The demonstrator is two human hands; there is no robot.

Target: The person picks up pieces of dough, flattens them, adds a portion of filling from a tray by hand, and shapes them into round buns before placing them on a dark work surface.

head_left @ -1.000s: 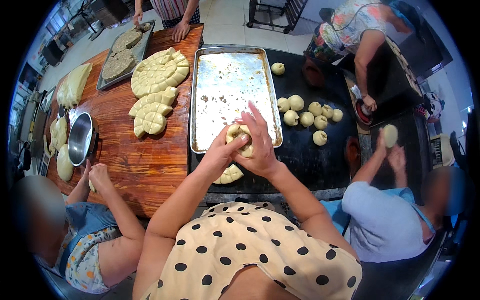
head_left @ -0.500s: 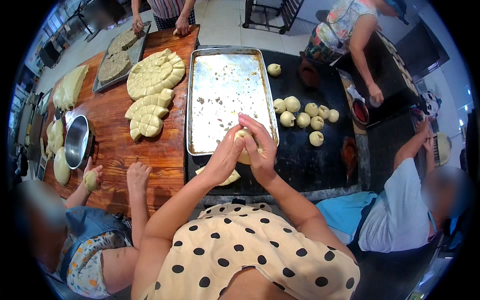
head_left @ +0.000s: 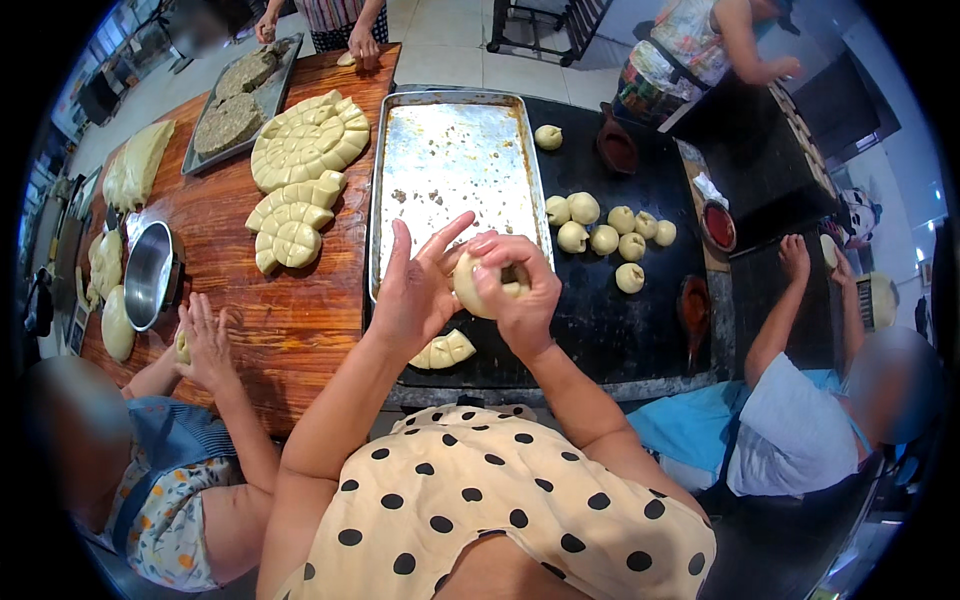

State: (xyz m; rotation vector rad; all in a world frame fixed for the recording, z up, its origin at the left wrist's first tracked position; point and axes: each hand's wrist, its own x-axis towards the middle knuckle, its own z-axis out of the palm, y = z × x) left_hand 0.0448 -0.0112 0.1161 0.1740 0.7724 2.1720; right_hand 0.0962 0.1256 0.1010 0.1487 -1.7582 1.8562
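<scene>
My right hand [head_left: 522, 293] is closed around a pale dough ball [head_left: 467, 287], its fingers curled over the top and side. My left hand [head_left: 412, 293] is open beside the ball, fingers and thumb spread, the palm turned toward it; whether it touches the dough I cannot tell. Both hands hover over the near edge of a metal baking tray [head_left: 460, 150] strewn with brown crumbs. Under my wrists, a short strip of cut dough pieces [head_left: 443, 351] lies on the black worktop [head_left: 610, 335]. Several filled-looking dough balls [head_left: 603, 240] are grouped right of the tray.
On the wooden table [head_left: 215, 260] at left lie scored dough slabs [head_left: 310, 140], a steel bowl [head_left: 150, 275] and a tray with brown filling [head_left: 228, 127]. Co-workers stand left, right and across. Two reddish-brown dishes [head_left: 694, 305] edge the worktop; a single dough ball [head_left: 548, 137] sits farther back.
My left hand has come away from its cupped position and opened to the left. The right hand keeps the dough ball. The co-worker at left has brought both hands together around dough.
</scene>
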